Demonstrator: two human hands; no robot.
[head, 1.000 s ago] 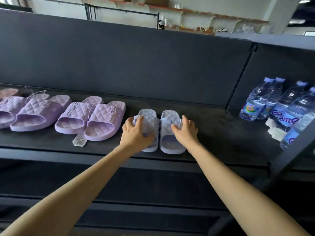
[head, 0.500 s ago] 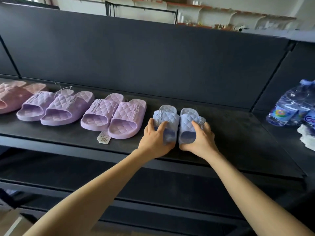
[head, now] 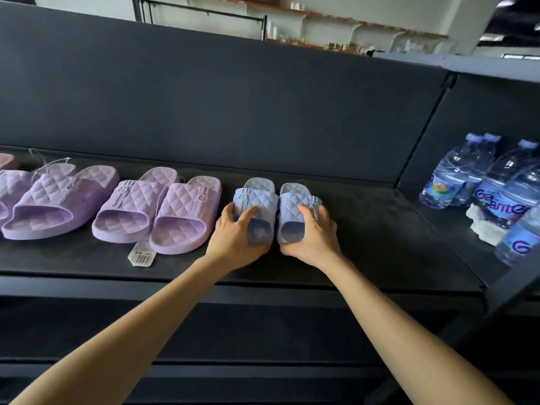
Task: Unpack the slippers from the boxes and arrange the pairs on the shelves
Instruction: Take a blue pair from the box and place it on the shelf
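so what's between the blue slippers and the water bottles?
Nothing. In the head view only bare black shelf runs from the blue slippers across to the water bottles.

Pale blue quilted slipper pair (head: 261, 198): heel ends covered by left hand (head: 233, 244) and right hand (head: 315, 241). Leftmost lilac quilted slipper (head: 7, 191): cut off at left edge. Clear plastic water bottles (head: 508, 200): rightmost ones cropped. White paper tag (head: 141, 255): print illegible.
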